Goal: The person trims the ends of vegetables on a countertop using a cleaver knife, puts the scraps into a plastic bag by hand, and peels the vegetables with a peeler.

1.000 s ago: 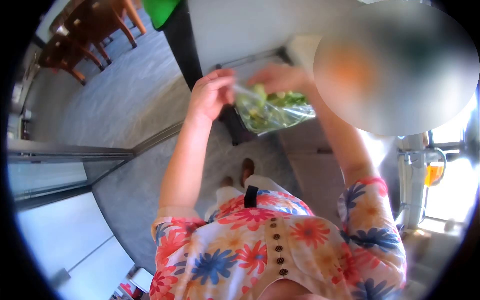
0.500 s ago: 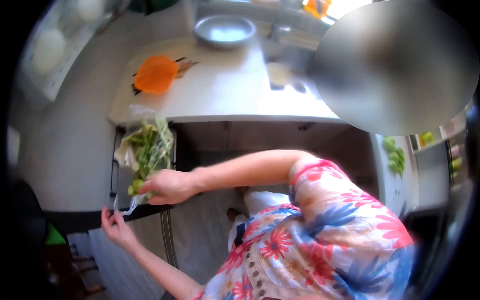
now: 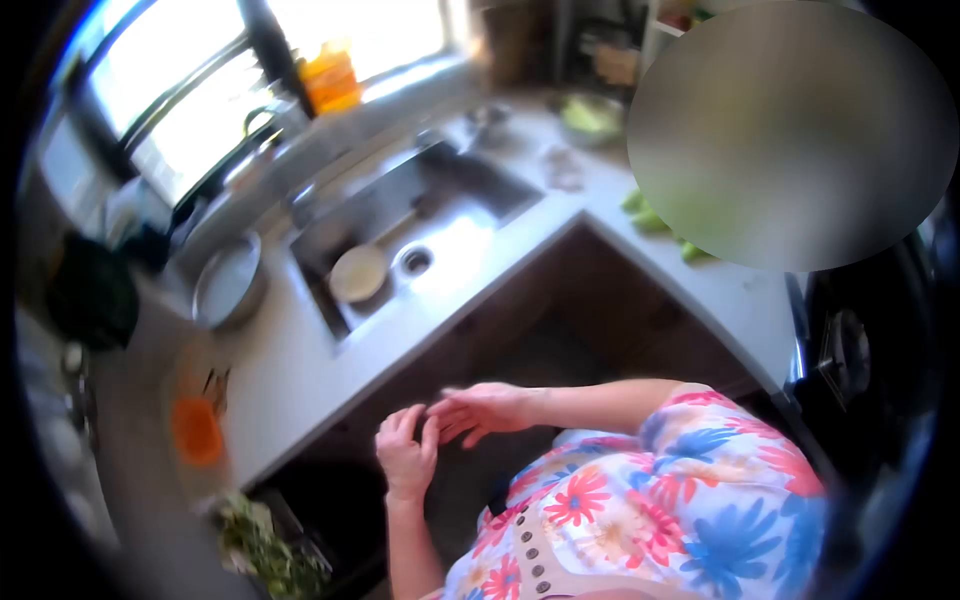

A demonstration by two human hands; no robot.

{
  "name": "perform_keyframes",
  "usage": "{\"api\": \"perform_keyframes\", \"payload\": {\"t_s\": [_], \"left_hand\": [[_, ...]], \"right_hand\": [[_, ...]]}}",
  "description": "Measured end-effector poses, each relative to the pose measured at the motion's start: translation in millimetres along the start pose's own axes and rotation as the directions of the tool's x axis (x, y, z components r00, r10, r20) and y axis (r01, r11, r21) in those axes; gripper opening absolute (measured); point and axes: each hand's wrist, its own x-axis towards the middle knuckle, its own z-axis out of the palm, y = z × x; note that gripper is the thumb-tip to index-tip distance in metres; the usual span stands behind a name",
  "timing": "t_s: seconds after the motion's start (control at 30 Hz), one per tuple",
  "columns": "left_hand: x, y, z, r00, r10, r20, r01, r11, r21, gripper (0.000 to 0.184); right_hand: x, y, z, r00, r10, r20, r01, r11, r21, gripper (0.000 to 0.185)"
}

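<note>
My left hand (image 3: 408, 462) is raised in front of my body, fingers up and parted, with nothing visible in it. Beside it, my right hand (image 3: 487, 411) reaches across from the right with its fingers spread and no object in view; its fingertips are very near the left hand, and I cannot tell whether they touch. Down at the lower left, green stems and leaves (image 3: 262, 548) fill a bin below the counter's end, away from both hands. An orange plastic piece (image 3: 197, 432) lies on the counter above the bin.
A steel sink (image 3: 490, 205) holds a pale round bowl (image 3: 358, 274). A wide metal basin (image 3: 228, 282) stands left of it on the counter (image 3: 330, 400). Green vegetables (image 3: 645, 212) lie on the right counter, near another bowl (image 3: 590, 118). An orange container (image 3: 330, 80) sits by the window.
Both hands have left the bin of greens and come together before my body. The clear plastic near the left fingers no longer shows there. My view has turned right toward the sink.
</note>
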Motion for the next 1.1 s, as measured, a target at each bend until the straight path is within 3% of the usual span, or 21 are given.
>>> {"api": "perform_keyframes", "payload": {"t_s": [0.1, 0.17, 0.3, 0.37, 0.43, 0.53, 0.7, 0.87, 0.93, 0.97, 1.0, 1.07, 1.1], "left_hand": [[65, 40, 65, 0.987, 0.123, 0.099, -0.121, 0.992, -0.032, 0.019], [106, 62, 106, 0.963, 0.227, 0.145, -0.216, 0.973, -0.083, 0.02], [166, 108, 179, 0.902, 0.329, 0.281, -0.299, 0.943, -0.143, 0.021], [201, 130, 205, 0.862, 0.365, 0.351, -0.335, 0.931, -0.145, 0.021], [232, 153, 233, 0.828, 0.378, 0.414, -0.348, 0.925, -0.149, 0.022], [263, 177, 267, 0.808, 0.394, 0.437, -0.349, 0.919, -0.184, 0.023], [306, 184, 321, 0.746, 0.414, 0.521, -0.37, 0.909, -0.191, 0.019], [363, 188, 370, 0.8, 0.339, 0.495, -0.268, 0.94, -0.21, 0.015], [386, 193, 409, 0.798, 0.374, 0.472, -0.356, 0.925, -0.132, 0.017], [402, 209, 431, 0.801, 0.287, 0.526, -0.307, 0.95, -0.052, 0.016], [410, 211, 459, 0.799, 0.415, 0.434, -0.396, 0.908, -0.139, 0.02], [427, 245, 494, 0.819, 0.319, 0.477, -0.315, 0.945, -0.092, 0.019], [438, 245, 534, 0.824, 0.352, 0.443, -0.357, 0.931, -0.075, 0.023]], "right_hand": [[-95, -30, -84, 0.94, -0.169, -0.296, 0.165, 0.986, -0.041, 0.043], [-160, -44, -125, 0.822, -0.241, -0.516, 0.217, 0.97, -0.109, 0.038], [-278, -34, -189, 0.429, -0.315, -0.847, 0.467, 0.879, -0.09, 0.029], [-330, -9, -216, 0.257, -0.355, -0.899, 0.609, 0.782, -0.135, 0.028], [-365, 22, -240, 0.057, -0.292, -0.955, 0.695, 0.698, -0.172, 0.025], [-391, 51, -258, -0.227, -0.155, -0.961, 0.617, 0.741, -0.265, 0.023], [-385, 38, -252, -0.293, -0.036, -0.956, 0.544, 0.816, -0.197, 0.023], [-390, 20, -255, -0.276, 0.063, -0.959, 0.558, 0.823, -0.106, 0.022], [-387, 23, -250, -0.285, 0.1, -0.953, 0.561, 0.824, -0.081, 0.022], [-388, 22, -251, -0.285, 0.107, -0.952, 0.563, 0.823, -0.076, 0.023], [-386, 24, -248, -0.291, 0.115, -0.95, 0.566, 0.821, -0.074, 0.023], [-384, 23, -247, -0.284, 0.155, -0.946, 0.584, 0.811, -0.043, 0.024], [-385, 23, -246, -0.287, 0.18, -0.941, 0.594, 0.804, -0.028, 0.024]]}}
